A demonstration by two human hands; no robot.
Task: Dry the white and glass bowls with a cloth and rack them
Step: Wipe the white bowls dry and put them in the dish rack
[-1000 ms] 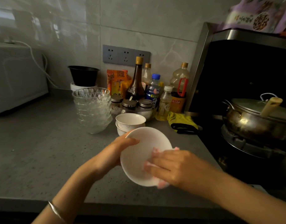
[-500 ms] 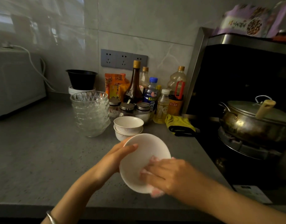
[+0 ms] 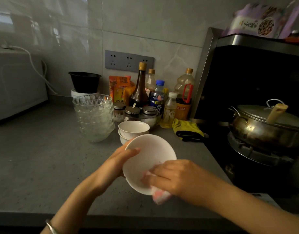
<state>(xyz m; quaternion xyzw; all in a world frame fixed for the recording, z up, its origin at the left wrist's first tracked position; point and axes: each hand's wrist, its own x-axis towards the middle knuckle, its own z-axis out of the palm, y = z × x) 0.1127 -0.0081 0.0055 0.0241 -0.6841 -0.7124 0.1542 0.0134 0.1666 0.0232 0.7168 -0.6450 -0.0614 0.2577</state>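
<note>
The white bowl [image 3: 150, 154] is tipped up in the lower middle of the frame, over the counter [image 3: 35, 157]. The left hand [image 3: 113, 168] grips its left edge, with the thumb over the rim. The right hand [image 3: 174, 176] has its fingers bunched on a pink cloth [image 3: 160, 196], pressing it inside the bowl. The glass bowls [image 3: 94, 115] sit behind.

Our left hand [image 3: 116, 166] gripped the white bowl [image 3: 150, 154] at its left rim, thumb hooked over the edge onto the inside, palm against the outer wall. Our right hand [image 3: 172, 176], knuckles up, pressed the pink cloth [image 3: 160, 196] into the bowl's lower inside, fingers [image 3: 152, 173] curled round it. Both bare forearms reached in from below, with a bangle [image 3: 50, 227] on the left wrist.
</note>
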